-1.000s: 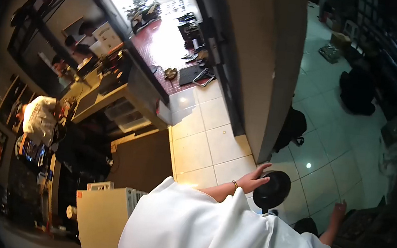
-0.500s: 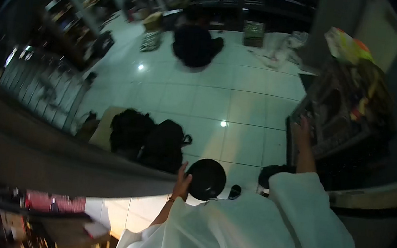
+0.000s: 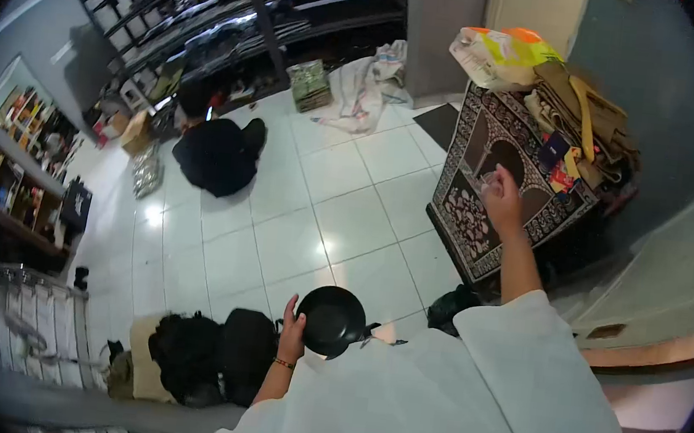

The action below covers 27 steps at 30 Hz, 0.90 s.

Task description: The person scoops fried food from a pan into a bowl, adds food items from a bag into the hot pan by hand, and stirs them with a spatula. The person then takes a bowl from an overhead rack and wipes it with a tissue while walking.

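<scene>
My left hand (image 3: 292,337) grips the left rim of a round black frying pan (image 3: 331,320), held in front of my waist with its dark inside facing up. A short dark part juts from the pan's right side, toward my white garment. My right hand (image 3: 503,199) is raised over a table covered with a dark patterned rug (image 3: 481,231). Its fingers are bent and pinched around something small and see-through, too faint to name. Folded brown cloth (image 3: 609,134) and a yellow and orange plastic bag (image 3: 508,54) lie on the rug beyond that hand.
A person in dark clothes (image 3: 218,155) sits on the white tiled floor (image 3: 337,232) ahead. Behind stand black metal shelves (image 3: 301,13), a wrapped green bundle (image 3: 308,84) and a crumpled white cloth (image 3: 364,91). Black bags (image 3: 243,358) stand at the lower left, near a metal rack (image 3: 31,327).
The view has swung right and brightened. My right hand has gone from spread fingers at the table's edge to bent fingers over the rug. My left hand still holds the pan.
</scene>
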Each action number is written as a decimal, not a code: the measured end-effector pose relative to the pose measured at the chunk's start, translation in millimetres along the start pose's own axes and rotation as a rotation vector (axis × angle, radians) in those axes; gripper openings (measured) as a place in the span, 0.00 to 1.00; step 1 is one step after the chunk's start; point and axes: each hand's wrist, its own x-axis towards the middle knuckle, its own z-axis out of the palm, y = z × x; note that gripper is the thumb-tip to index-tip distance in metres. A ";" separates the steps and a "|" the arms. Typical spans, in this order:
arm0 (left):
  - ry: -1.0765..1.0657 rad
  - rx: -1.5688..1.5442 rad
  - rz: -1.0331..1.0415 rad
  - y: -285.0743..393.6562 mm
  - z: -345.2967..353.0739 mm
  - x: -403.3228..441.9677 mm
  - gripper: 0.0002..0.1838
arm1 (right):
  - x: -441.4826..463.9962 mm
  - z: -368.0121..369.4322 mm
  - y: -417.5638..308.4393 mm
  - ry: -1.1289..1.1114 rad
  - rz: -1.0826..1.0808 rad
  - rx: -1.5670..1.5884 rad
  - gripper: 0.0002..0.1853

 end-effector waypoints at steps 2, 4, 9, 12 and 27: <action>-0.005 -0.020 -0.021 -1.5 -13.4 46.1 0.26 | 14.7 1.7 -16.9 0.069 0.059 0.016 0.26; -0.003 -0.061 -0.049 10.9 -17.9 84.0 0.26 | 28.4 6.4 -21.5 0.123 0.047 -0.057 0.26; -0.120 -0.062 -0.039 63.1 -24.3 162.6 0.28 | 47.2 32.9 -44.8 0.195 -0.064 -0.152 0.26; -0.244 -0.113 -0.142 74.8 -21.8 203.4 0.29 | 58.5 43.8 -61.3 0.193 0.012 -0.218 0.26; -0.353 -0.144 -0.136 55.4 35.6 364.8 0.29 | 201.9 58.1 -66.1 0.359 -0.212 -0.654 0.26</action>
